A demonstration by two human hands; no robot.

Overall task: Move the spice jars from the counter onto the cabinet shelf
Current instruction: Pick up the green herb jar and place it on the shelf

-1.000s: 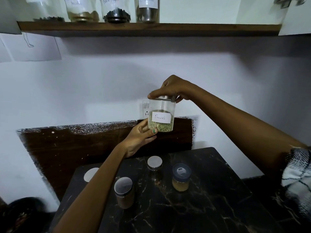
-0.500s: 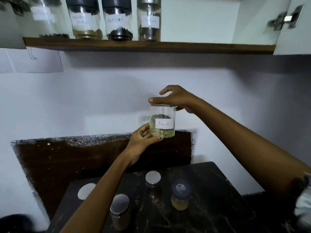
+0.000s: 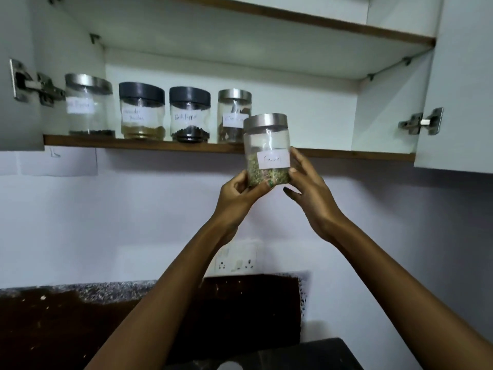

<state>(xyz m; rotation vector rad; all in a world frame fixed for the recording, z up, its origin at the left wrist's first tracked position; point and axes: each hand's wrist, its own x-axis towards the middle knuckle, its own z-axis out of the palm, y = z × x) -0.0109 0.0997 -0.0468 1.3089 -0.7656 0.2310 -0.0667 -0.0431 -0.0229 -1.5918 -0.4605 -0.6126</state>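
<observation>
A clear glass jar of green seeds with a steel lid (image 3: 266, 149) is gripped low down by curled fingers of the left hand (image 3: 238, 194) and right hand (image 3: 309, 194), raised just in front of the wooden cabinet shelf (image 3: 149, 146), not yet set down. Four labelled jars (image 3: 165, 113) are already lined up there, so it's well underway.

The fennel jar (image 3: 266, 149) has been raised from in front of the dark backsplash to the level of the cabinet shelf (image 3: 149, 146), its lid now overlapping the rightmost shelved jar (image 3: 232, 116). The right hand (image 3: 309, 193) has been taken off the lid and placed against the jar's lower right side. The left hand (image 3: 238, 194) has been carried up with the base. The desk (image 3: 306, 353) has mostly dropped from view.
</observation>
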